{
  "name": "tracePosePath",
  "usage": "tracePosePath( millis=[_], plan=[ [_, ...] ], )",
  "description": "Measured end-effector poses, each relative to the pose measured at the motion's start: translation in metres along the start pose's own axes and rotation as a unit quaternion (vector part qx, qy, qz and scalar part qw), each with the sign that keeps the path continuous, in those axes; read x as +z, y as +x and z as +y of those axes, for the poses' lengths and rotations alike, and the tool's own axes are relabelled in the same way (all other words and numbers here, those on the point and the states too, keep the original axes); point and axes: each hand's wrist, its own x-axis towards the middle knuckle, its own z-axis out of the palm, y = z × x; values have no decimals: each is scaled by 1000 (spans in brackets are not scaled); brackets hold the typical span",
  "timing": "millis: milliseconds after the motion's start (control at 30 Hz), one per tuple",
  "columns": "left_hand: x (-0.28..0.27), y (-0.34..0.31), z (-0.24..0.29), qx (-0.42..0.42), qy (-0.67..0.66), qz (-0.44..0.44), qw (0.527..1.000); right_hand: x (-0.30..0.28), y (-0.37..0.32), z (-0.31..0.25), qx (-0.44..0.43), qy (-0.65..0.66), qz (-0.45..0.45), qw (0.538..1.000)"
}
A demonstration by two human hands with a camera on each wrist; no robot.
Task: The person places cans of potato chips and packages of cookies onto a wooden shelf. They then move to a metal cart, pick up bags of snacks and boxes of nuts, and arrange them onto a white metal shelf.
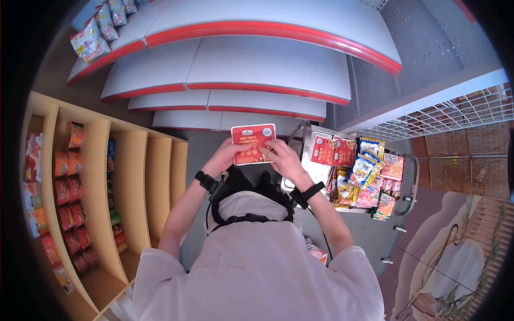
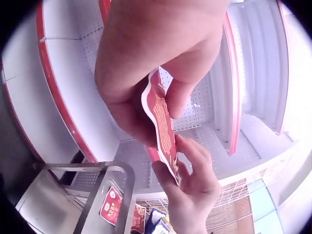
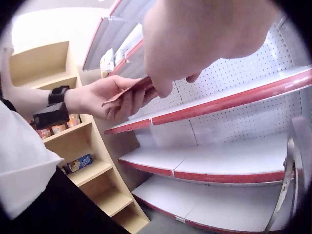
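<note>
A flat red packet of nuts (image 1: 249, 134) with a white border, printed "Daily Nuts", is held up in front of the body in the head view. My left hand (image 1: 227, 156) grips its left side, thumb across the printed front. On the right side, my right hand (image 1: 286, 159) pinches the lower edge between thumb and fingers. From the left wrist, the packet (image 2: 162, 119) appears nearly edge-on and slightly bent, the left hand (image 2: 156, 53) above and the right hand (image 2: 195, 187) below.
At right stands a metal cart (image 1: 409, 200) with two similar red packets (image 1: 324, 151) and several blue and yellow snack bags (image 1: 367, 168). White shelves (image 1: 267, 64) with red edges rise ahead, white bags (image 1: 89, 43) at upper left. A wooden rack (image 1: 140, 187) with packaged snacks stands at left.
</note>
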Motion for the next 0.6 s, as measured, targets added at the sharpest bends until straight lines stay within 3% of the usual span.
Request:
tracePosePath(
  millis=[167,267,367,467,533,600],
  plan=[
    [-12,-4,-5,23,54,89,994,0,-17,14,20,7,9,1000],
    [-18,-16,-1,43,68,109,991,-10,-36,42,126,-6,84,989],
    [-32,-26,-4,60,53,143,986,-8,-73,100,252,-118,133,951],
    [-50,-36,-10,58,44,178,981,4,-121,155,419,-204,31,884],
    [-60,-44,-15,49,36,177,982,6,-130,162,515,-213,-7,830],
    [-65,-55,-18,70,40,216,973,9,-134,164,553,-206,-19,807]
  ],
)
